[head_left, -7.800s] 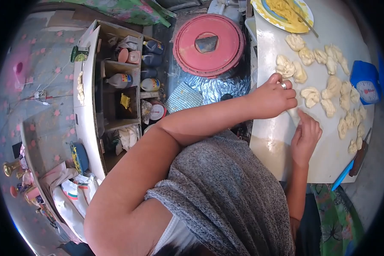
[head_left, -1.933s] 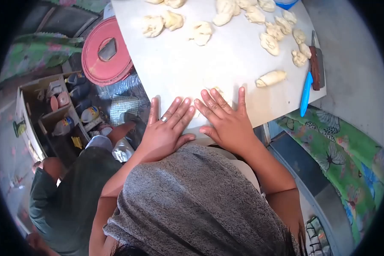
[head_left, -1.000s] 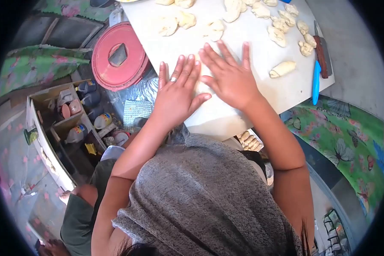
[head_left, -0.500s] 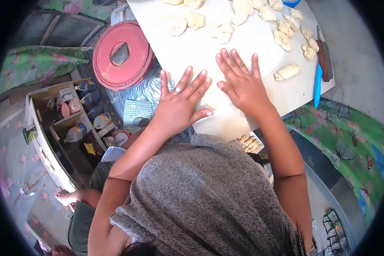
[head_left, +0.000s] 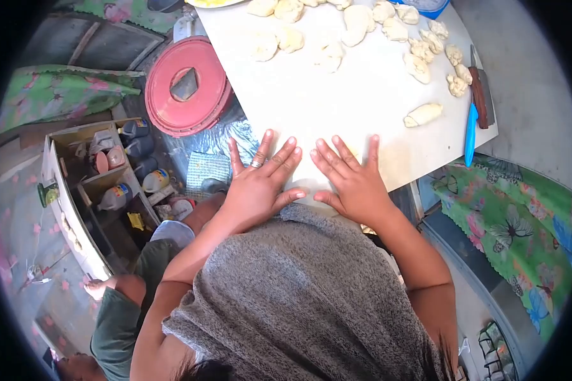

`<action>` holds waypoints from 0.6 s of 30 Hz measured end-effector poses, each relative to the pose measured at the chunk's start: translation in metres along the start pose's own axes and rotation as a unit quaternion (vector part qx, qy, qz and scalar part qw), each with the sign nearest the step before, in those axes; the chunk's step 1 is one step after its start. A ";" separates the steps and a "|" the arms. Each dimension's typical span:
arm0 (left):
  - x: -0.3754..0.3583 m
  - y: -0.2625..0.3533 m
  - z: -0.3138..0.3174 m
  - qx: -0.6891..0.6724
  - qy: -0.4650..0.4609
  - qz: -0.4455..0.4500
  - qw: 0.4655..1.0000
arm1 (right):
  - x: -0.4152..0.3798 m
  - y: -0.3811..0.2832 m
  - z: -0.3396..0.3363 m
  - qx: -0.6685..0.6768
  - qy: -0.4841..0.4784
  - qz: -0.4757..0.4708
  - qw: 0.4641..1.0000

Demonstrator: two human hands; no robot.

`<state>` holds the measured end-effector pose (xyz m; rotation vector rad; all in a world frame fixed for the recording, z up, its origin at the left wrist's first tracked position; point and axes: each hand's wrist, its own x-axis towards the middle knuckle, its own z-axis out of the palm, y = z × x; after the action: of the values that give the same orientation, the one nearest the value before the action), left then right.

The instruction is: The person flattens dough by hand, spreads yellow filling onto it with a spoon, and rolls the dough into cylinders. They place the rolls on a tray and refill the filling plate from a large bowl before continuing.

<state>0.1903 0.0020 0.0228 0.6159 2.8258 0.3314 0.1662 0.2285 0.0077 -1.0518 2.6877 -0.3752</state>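
Observation:
My left hand (head_left: pixel 258 185), a ring on one finger, lies flat with fingers spread on the near edge of the white board (head_left: pixel 337 101). Beside it my right hand (head_left: pixel 351 179) also presses flat, fingers spread. A piece of dough (head_left: pixel 354 151) barely shows under my right fingers; most of it is hidden by both palms. A rolled dough piece (head_left: pixel 423 115) lies alone to the right. Several shaped dough pieces (head_left: pixel 419 67) sit along the board's far side.
A blue-handled tool (head_left: pixel 469 134) and a brown-handled knife (head_left: pixel 478 95) lie at the board's right edge. A red round lid (head_left: pixel 187 86) sits left of the board, a shelf with bottles (head_left: pixel 117 181) further left. Another person (head_left: pixel 124 305) crouches lower left.
Both flat hands have slid back from the middle of the board toward its near edge, rolling the dough under the palms. The view has shifted slightly.

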 end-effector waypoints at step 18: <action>0.012 0.017 0.018 -0.046 0.025 0.034 0.998 | 0.016 0.046 -0.024 -0.075 0.029 0.075 0.994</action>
<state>0.1914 0.0251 0.0084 0.6952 2.8223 0.4943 0.1186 0.2534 0.0138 -0.8803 2.8612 -0.1813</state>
